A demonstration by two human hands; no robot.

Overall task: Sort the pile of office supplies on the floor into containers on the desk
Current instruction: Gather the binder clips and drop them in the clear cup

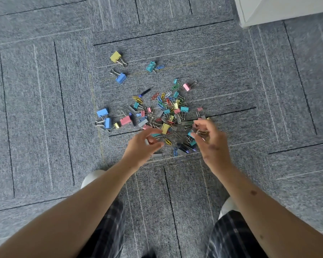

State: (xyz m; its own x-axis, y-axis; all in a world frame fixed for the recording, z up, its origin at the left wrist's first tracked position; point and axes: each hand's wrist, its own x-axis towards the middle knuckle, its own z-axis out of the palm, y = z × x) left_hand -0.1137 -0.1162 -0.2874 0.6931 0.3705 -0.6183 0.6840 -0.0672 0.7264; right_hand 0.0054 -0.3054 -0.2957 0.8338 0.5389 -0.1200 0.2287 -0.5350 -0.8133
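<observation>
The pile [164,112] of clips lies on the grey floor [45,90], right in front of the person's feet. The right hand [211,138] pinches a few small clips [200,132] in its fingertips, just above the near edge of the pile. The left hand [144,144] hangs over the pile with its fingers loosely bent and apart. It looks like it holds nothing, but it is blurry.

The right hand may be holding too many little clips, so one could slip out and fall back down. The thin wire clips can hook onto each other, so a pull may drag the wrong ones along. Some big clips, like the yellow clip [116,56], lie far from the pile and could be forgotten. No containers or table can be seen.

No words or labels can be read.
</observation>
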